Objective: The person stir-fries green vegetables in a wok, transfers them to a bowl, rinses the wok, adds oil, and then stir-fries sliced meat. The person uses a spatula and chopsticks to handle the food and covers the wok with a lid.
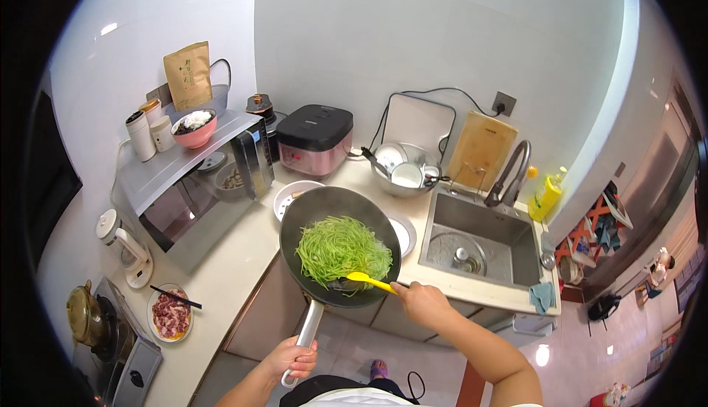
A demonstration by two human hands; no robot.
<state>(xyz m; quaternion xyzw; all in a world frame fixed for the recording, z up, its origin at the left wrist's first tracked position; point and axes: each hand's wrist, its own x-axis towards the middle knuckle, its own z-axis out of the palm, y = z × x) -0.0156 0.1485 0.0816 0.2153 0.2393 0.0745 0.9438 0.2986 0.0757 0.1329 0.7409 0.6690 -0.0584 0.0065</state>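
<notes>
My left hand (292, 360) is wrapped round the long pale handle of a dark wok (301, 259), which is held up in front of the counter's corner. A heap of thin green vegetable shreds (343, 248) lies in the wok. My right hand (422, 304) grips a yellow spatula (376, 282), its head down in the wok at the near edge of the shreds. Beneath the wok, a white plate (403, 236) shows partly at its right. Behind its left side is a white bowl (284, 199), partly covered.
On the left stand a microwave (199, 200), a plate of raw sliced meat (171, 315) with chopsticks, and a stove (122, 355) with a pot. A rice cooker (316, 138) and a metal basin of dishes (402, 185) stand behind the wok. The sink (479, 248) is at right.
</notes>
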